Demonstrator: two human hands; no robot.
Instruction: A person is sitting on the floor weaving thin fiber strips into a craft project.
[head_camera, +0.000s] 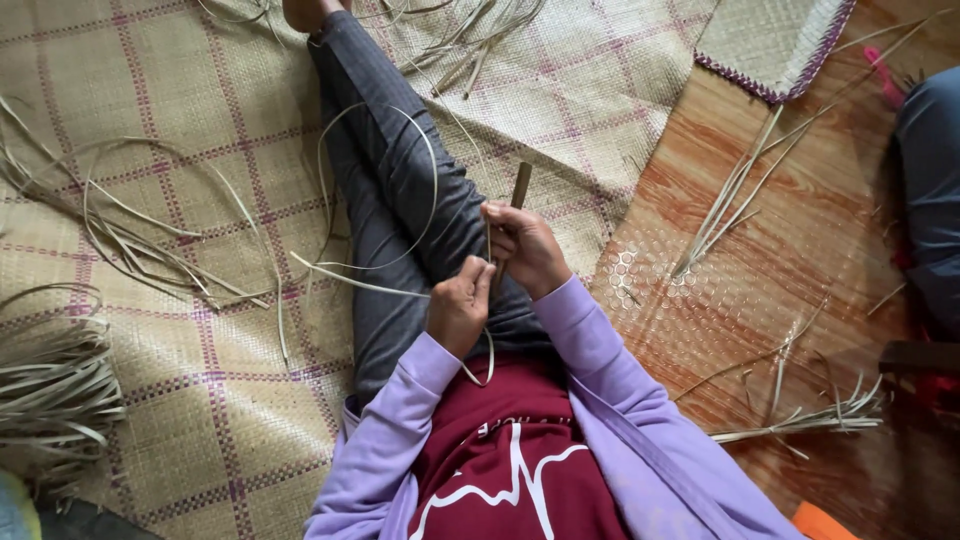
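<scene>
the hands are mid-strip: right hand (525, 250) grips a knife (519, 190), left hand (458, 305) pinches the reed strip (350, 283); next needs a steady pull.

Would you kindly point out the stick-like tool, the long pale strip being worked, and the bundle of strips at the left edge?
Stick-like tool (520, 186): head view, on its upper end above the right hand.
Long pale strip (350, 283): head view, mid-length, left of the left hand.
Bundle of strips (50, 385): head view, on its middle.

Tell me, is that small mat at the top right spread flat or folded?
Cannot tell: only a corner of the small mat shows, lying on the wooden floor.
</scene>
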